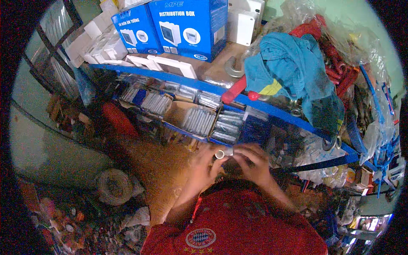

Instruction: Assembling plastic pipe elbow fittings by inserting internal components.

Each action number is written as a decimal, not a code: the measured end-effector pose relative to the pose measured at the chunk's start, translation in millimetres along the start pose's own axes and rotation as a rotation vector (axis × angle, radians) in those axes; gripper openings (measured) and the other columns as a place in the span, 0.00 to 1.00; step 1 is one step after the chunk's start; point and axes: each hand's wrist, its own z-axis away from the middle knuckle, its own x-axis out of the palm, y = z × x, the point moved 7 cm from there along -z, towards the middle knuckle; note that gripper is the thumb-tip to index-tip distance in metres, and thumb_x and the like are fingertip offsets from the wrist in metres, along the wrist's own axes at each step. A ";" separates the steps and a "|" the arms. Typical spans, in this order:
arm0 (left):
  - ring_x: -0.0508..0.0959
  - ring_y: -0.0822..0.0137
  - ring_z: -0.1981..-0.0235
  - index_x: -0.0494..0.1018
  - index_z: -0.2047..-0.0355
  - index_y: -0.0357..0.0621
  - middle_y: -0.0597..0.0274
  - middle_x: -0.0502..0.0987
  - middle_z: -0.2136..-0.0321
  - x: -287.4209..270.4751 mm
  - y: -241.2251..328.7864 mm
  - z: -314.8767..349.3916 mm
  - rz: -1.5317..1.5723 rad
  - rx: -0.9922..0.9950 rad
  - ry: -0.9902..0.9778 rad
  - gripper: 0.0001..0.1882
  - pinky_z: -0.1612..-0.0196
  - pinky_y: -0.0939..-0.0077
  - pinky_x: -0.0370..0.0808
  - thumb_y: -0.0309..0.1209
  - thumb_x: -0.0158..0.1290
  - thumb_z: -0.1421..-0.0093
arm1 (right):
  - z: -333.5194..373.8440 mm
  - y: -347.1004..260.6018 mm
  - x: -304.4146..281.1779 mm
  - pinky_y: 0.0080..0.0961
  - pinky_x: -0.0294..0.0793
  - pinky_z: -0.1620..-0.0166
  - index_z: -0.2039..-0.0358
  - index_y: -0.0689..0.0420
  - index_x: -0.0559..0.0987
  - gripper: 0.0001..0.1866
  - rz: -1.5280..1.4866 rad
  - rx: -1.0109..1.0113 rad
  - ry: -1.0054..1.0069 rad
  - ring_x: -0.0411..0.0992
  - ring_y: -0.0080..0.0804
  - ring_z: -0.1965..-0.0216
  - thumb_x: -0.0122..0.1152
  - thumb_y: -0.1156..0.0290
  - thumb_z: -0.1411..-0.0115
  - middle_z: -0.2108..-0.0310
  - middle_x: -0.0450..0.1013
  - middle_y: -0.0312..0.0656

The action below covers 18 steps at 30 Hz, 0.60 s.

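Observation:
Close in front of my chest, both hands are together around a small white piece [219, 154] with a round, ring-like end. A short pale part of it, or of something beside it, shows between the hands; its exact kind is too blurred to tell. My left hand [207, 163] has its fingers closed about the ring-ended piece. From the other side, my right hand [251, 160] comes in with fingers bent to a pinch at the pale part. What its fingertips hold is hard to make out.
Just beyond my hands, open cartons [187, 119] of flat wrapped packets sit below a blue-edged shelf [157, 73]. On that shelf stand blue boxes [187, 29], white frames [174, 66] and a teal cloth [282, 63]. A coiled roll [114, 187] and clutter lie at lower left.

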 end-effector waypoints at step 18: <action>0.72 0.54 0.70 0.72 0.65 0.40 0.52 0.73 0.72 3.4 -4.6 2.6 0.080 -0.012 0.033 0.11 0.66 0.69 0.69 0.25 0.54 0.51 | 25.1 61.2 33.3 0.21 0.70 0.69 0.66 0.59 0.73 0.14 -0.486 0.666 -0.149 0.71 0.28 0.72 0.63 0.70 0.53 0.72 0.72 0.39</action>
